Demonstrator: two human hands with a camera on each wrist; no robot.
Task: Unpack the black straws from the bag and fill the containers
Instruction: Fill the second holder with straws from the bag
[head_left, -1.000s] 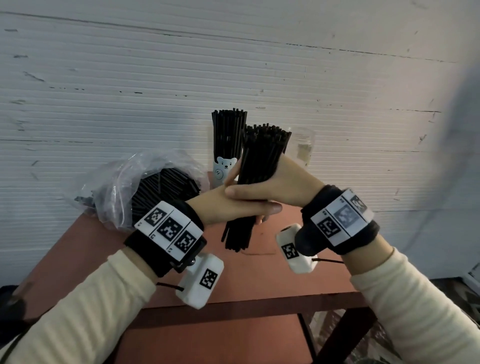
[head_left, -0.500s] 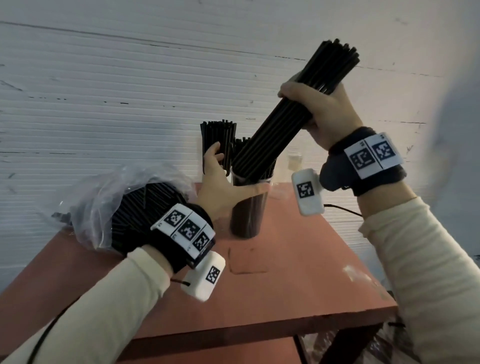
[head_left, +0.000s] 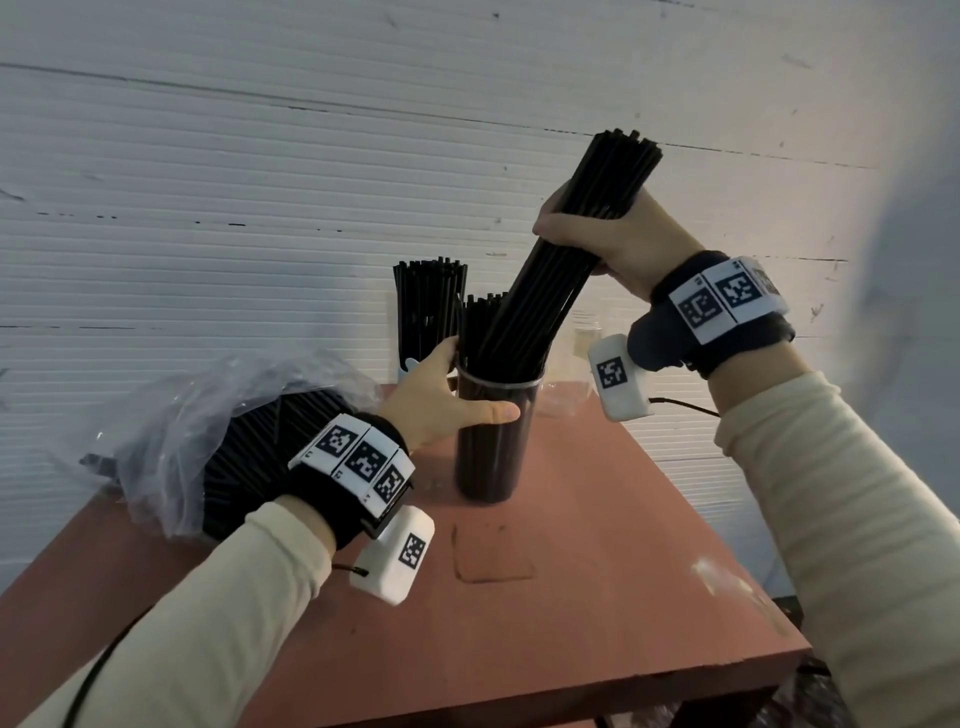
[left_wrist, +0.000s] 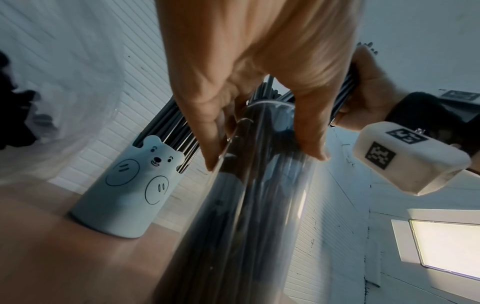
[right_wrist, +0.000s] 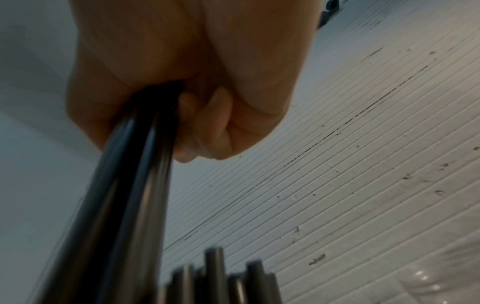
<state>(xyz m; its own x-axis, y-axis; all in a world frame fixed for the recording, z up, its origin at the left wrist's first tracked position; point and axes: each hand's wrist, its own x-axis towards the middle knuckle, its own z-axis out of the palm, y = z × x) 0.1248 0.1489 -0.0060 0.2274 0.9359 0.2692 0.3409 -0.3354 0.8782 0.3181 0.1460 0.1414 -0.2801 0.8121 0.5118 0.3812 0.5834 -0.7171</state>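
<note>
My right hand (head_left: 597, 234) grips a thick bundle of black straws (head_left: 550, 270) near its top. The bundle tilts to the upper right, and its lower ends stand inside a tall clear container (head_left: 493, 447) on the table, beside shorter straws there. My left hand (head_left: 457, 395) holds that container just below the rim, thumb across the front. In the left wrist view the fingers (left_wrist: 215, 139) curl round the clear container (left_wrist: 246, 205). The right wrist view shows my fist (right_wrist: 182, 92) closed on the straws (right_wrist: 124, 205).
A clear plastic bag (head_left: 218, 431) full of black straws lies at the table's back left. A pale blue bear container (left_wrist: 124, 195) packed with straws (head_left: 428, 306) stands behind the clear one. The red-brown table (head_left: 597, 597) ends close on the right. A white ribbed wall stands behind.
A second ago both hands held the bundle together above the table. My left hand has since taken hold of the clear container, and my right hand has lowered the tilted bundle further into it.
</note>
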